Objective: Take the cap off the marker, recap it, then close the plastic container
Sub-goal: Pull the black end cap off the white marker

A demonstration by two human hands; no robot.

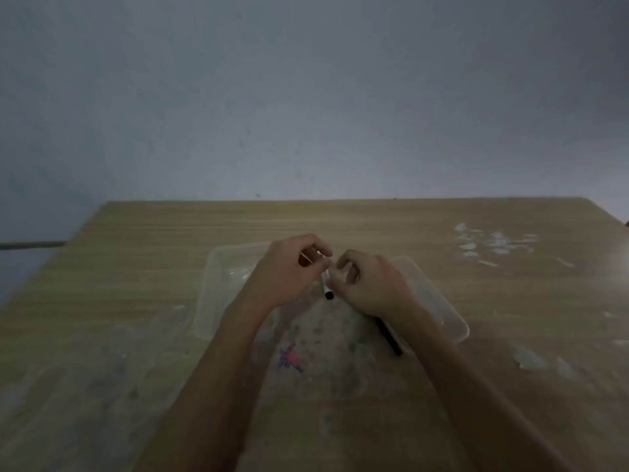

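My left hand [286, 274] and my right hand [369, 284] meet above the middle of the wooden worktop [153, 267], both curled inward with fingertips pressed together around a slim white marker [326, 279]. The marker is a thin round stick, tilted so that its black end [328, 295] points down toward me, showing just below the spot where my thumbs come close. My left grip pinches the upper part of the barrel; my right grip closes on something at the same stick, though in this dim, soft view I cannot tell whether that is the cap or the barrel itself. Beneath my hands lie two clear, rounded-corner plastic pieces: a shallow container [218, 294] on the left and what looks like its lid [442, 311] on the right, both glossy and nearly see-through. A second dark pen [389, 338] lies slanted under my right wrist. The worktop's grain is pale, smudged with grey marks and a small blue-and-pink scribble [291, 361].
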